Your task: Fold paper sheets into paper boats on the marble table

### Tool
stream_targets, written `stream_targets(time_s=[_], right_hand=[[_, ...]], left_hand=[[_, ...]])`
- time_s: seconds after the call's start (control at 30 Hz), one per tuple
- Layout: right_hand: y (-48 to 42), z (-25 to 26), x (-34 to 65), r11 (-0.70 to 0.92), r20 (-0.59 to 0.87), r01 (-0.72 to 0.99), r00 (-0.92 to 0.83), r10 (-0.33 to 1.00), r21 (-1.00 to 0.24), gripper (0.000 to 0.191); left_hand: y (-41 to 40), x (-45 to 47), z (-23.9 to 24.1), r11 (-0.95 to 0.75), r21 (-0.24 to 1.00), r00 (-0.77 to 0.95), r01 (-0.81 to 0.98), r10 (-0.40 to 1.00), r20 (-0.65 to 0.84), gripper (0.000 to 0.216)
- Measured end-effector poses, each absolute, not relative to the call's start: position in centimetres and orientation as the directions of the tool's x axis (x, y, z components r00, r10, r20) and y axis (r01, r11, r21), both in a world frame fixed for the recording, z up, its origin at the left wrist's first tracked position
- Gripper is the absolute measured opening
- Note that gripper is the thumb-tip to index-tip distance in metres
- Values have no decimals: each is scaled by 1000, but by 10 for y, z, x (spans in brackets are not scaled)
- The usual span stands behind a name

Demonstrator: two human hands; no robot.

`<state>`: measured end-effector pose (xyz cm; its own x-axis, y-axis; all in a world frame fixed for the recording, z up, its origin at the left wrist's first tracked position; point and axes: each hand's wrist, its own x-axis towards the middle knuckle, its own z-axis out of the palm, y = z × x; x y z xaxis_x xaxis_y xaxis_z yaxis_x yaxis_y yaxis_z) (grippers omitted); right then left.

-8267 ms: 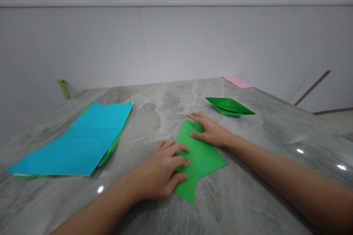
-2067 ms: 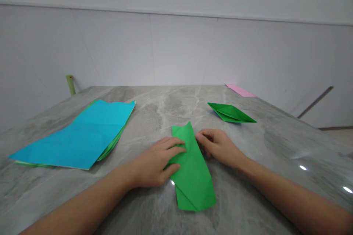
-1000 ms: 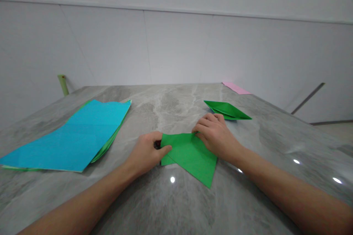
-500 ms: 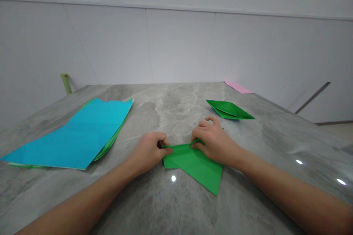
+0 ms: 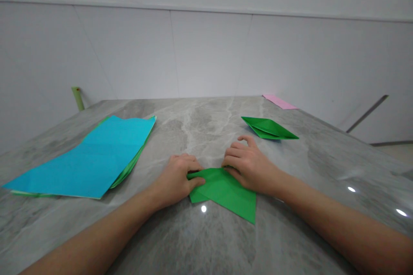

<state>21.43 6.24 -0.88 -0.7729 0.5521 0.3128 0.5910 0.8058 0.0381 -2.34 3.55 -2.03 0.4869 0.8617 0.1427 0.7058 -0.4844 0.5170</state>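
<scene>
A folded green paper (image 5: 226,193) lies on the grey marble table (image 5: 206,129) in front of me, its point toward the near right. My left hand (image 5: 177,178) grips its left corner, thumb on top and fingers curled. My right hand (image 5: 250,165) pinches the paper's far edge with bent fingers, forefinger slightly raised. Both hands hold the same sheet, a little apart.
A stack of flat sheets with a cyan one on top (image 5: 93,157) lies at the left. A finished green folded piece (image 5: 269,128) sits beyond my right hand. A pink sheet (image 5: 279,101) lies at the far right edge. A green stick (image 5: 77,98) leans on the wall.
The green paper was turned from lengthwise to crosswise and folded smaller. In the last half second both hands pressed its lifted far edge down toward the table.
</scene>
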Motion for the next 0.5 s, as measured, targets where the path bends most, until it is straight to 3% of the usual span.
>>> stream_targets(time_s=[0.13, 0.33, 0.5], right_hand=[[58, -6, 213, 819, 239, 574, -796, 556, 5, 11], [48, 3, 216, 791, 153, 593, -777, 611, -148, 7], [52, -3, 216, 776, 181, 624, -755, 630, -97, 12]], left_hand=[[35, -24, -23, -525, 500, 515, 688, 839, 173, 15], [33, -25, -23, -619, 455, 597, 640, 774, 213, 19], [34, -27, -24, -621, 442, 591, 648, 775, 223, 19]])
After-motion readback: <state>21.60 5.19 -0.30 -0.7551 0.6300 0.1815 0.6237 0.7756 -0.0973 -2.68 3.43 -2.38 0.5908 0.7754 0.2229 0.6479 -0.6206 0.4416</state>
